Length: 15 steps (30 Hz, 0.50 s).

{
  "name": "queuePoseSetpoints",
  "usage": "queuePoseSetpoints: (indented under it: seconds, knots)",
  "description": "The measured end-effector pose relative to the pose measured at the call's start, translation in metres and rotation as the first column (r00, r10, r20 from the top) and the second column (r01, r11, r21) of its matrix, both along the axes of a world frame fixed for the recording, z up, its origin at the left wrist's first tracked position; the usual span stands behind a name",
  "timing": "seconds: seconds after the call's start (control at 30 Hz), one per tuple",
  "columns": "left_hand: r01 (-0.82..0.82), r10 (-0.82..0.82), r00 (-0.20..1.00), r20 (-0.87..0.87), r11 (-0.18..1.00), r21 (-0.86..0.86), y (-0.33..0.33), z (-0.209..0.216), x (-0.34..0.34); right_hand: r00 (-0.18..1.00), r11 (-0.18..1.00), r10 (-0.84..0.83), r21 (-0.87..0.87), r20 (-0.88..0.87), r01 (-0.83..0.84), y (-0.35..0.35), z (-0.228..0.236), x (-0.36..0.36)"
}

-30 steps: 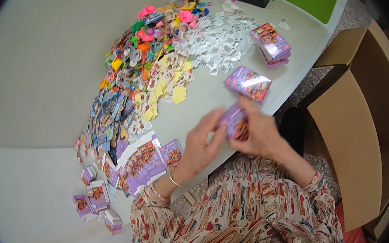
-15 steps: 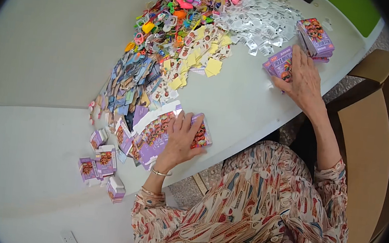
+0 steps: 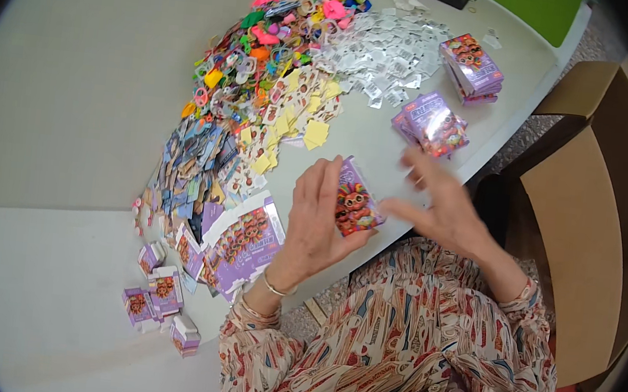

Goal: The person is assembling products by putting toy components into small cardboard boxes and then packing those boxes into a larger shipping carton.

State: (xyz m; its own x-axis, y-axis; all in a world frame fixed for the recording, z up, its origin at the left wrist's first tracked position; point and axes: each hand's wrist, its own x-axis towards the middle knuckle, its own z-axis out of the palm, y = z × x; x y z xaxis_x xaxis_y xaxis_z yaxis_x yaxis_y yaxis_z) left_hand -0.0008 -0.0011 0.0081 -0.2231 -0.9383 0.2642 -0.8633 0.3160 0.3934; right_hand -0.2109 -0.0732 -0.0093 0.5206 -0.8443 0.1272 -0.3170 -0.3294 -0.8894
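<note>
My left hand (image 3: 316,211) grips a small purple carton (image 3: 354,204) printed with colourful cartoon figures, its thumb along the near edge and fingers on the far side. Just to the right, my right hand (image 3: 443,206) is open, thumb and fingers apart and slightly blurred, holding nothing. Its thumb tip comes close to the carton; whether they touch I cannot tell. Beyond that hand lie a low pile of similar purple cartons (image 3: 435,124) and a taller stack (image 3: 473,63). Flat unfolded purple cartons (image 3: 247,246) overlap on the table beside my left wrist.
Across the table's far side spread heaps of colourful plastic trinkets (image 3: 268,46), silvery packets (image 3: 382,54), yellow-backed stickers (image 3: 284,120) and bluish cards (image 3: 195,160). Several small opened boxes (image 3: 165,291) sit at the left. A large cardboard box (image 3: 576,216) stands at right, past the table edge.
My left hand has lifted a purple carton and moved right with it. My right hand has let go of the low pile of cartons and come back toward the left. The view has shifted somewhat.
</note>
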Motion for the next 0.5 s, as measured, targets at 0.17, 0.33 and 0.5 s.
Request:
queuePoseSetpoints:
  seconds: [0.17,0.33,0.5]
  knots:
    - [0.03,-0.029,0.999,0.026,0.999,-0.031,-0.008,-0.002,-0.016,0.983,0.9,0.172,0.393,0.071,-0.186,0.003,-0.021,0.01]
    - [-0.023,0.24,0.786,-0.57,0.933,0.36,-0.016,-0.025,0.015,0.968,0.969,0.214,0.1,0.131,-0.228,-0.002,-0.051,0.009]
    - [0.049,0.419,0.596,-0.686,0.833,0.551,-0.015,-0.029,0.015,0.98,0.972,0.163,-0.15,-0.113,-0.179,0.016,-0.039,0.018]
